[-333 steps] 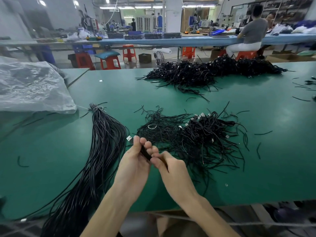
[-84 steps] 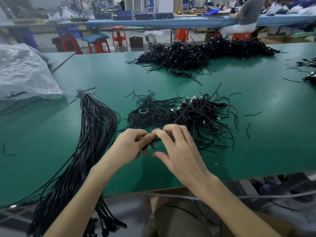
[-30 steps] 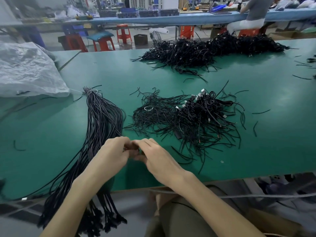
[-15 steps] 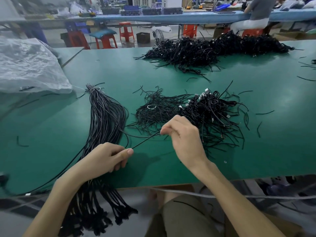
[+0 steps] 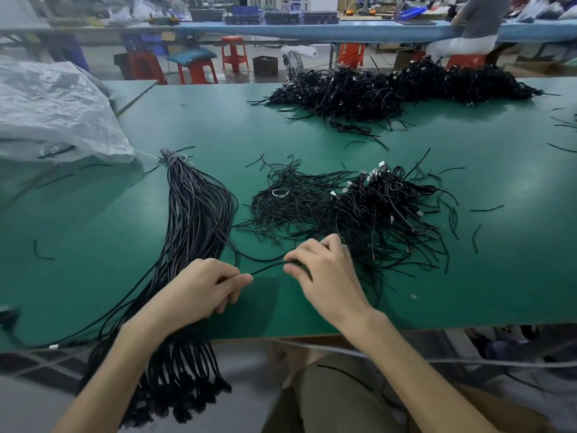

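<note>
Cable (image 5: 268, 267) pinched by left hand (image 5: 203, 290) and right hand (image 5: 326, 273), near front edge of table (image 5: 468, 295)

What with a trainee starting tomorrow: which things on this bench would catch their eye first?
Probably the left hand and right hand at the front edge of the green table, pinching one thin black cable stretched between them. To their left a long tied bundle hangs over that edge; ahead lie black tangles, a near pile and a bigger far heap.
</note>
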Demonstrator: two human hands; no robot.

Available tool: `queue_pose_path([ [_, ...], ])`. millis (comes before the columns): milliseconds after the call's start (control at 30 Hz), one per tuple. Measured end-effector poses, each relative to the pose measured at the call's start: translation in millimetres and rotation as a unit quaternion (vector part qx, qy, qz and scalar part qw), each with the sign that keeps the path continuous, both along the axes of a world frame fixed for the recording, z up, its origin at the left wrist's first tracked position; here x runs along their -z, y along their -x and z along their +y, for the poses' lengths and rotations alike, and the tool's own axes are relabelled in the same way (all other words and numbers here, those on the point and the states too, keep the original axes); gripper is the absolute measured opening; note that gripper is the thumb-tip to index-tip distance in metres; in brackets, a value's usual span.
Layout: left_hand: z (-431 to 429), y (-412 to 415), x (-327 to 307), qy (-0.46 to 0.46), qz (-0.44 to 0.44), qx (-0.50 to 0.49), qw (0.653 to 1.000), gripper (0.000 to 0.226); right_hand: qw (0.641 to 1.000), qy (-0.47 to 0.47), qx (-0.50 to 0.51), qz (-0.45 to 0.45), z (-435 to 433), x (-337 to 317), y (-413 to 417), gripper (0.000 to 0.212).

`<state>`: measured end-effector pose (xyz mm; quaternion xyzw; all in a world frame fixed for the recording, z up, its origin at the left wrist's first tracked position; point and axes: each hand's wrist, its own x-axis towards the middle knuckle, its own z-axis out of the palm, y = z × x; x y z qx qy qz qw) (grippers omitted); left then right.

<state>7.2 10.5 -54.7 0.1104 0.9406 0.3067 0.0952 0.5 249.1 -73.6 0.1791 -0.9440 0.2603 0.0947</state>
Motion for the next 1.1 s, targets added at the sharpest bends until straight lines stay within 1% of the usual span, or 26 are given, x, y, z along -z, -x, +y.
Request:
queue_pose_path([
  [67,-0.1,-1.6,3.2,0.005,0.022,0.006,1.000,0.052,0.994,-0.100,0.015,0.046,-10.6,-2.4,-7.1,0.037],
  [133,1.5,-2.8,6.2,0.018,0.042,0.014,0.999,0.051,0.982,-0.161,0.009,0.099,-25.9,-7.7,-14.1,0.043],
  [200,2.0,-2.3,7.5,0.023,0.048,0.015,0.998,0.048,0.974,-0.184,-0.014,0.133,-42.9,-8.7,-17.5,0.043],
  [300,-0.4,-2.2,7.6,0.002,0.052,0.013,0.999,0.045,0.971,-0.198,-0.056,0.118,-60.0,-4.8,-18.1,0.055],
  [367,-2.0,-3.1,7.8,0.007,0.060,0.017,0.998,0.045,0.970,-0.198,-0.084,0.109,-61.9,0.6,-19.5,0.054],
  [433,-1.4,-4.1,7.7,0.016,0.061,0.015,0.998,0.044,0.973,-0.169,-0.104,0.115,-56.3,3.7,-18.3,0.044],
  [500,-0.2,-4.6,8.1,0.021,0.058,0.013,0.998,0.046,0.976,-0.128,-0.121,0.126,-48.2,5.4,-14.5,0.027],
  [567,1.6,-6.9,8.2,0.020,0.055,0.013,0.998,0.053,0.985,-0.058,-0.128,0.102,-43.6,2.4,-12.4,0.015],
  [667,-2.4,-12.3,3.4,0.011,0.036,0.005,0.999,0.070,0.988,0.079,-0.133,0.005,-47.7,-3.5,-16.0,0.019],
  [733,-12.0,-15.5,0.4,-0.003,0.030,-0.005,1.000,0.081,0.973,0.197,-0.119,-0.035,-50.1,-11.7,-17.8,0.023],
  [767,-17.1,-16.9,0.4,-0.003,0.041,-0.009,0.999,0.081,0.962,0.253,-0.100,-0.037,-48.2,-16.9,-15.3,0.027],
  [800,-21.1,-18.3,1.3,-0.003,0.062,-0.010,0.998,0.077,0.953,0.291,-0.080,-0.031,-45.4,-22.0,-10.6,0.030],
  [833,-23.5,-20.0,2.7,-0.005,0.087,-0.011,0.996,0.071,0.948,0.309,-0.063,-0.028,-43.1,-27.2,-5.3,0.030],
  [900,-22.3,-23.1,4.5,-0.018,0.112,-0.018,0.993,0.055,0.944,0.324,-0.043,-0.041,-41.1,-32.8,1.5,0.026],
  [967,-18.2,-22.7,2.8,-0.023,0.112,-0.015,0.993,0.050,0.935,0.350,-0.025,-0.056,-40.0,-32.4,2.8,0.023],
  [1100,-16.5,-19.2,-2.3,0.018,0.092,0.002,0.996,0.041,0.920,0.387,0.019,-0.058,-32.6,-24.5,4.2,0.025],
])
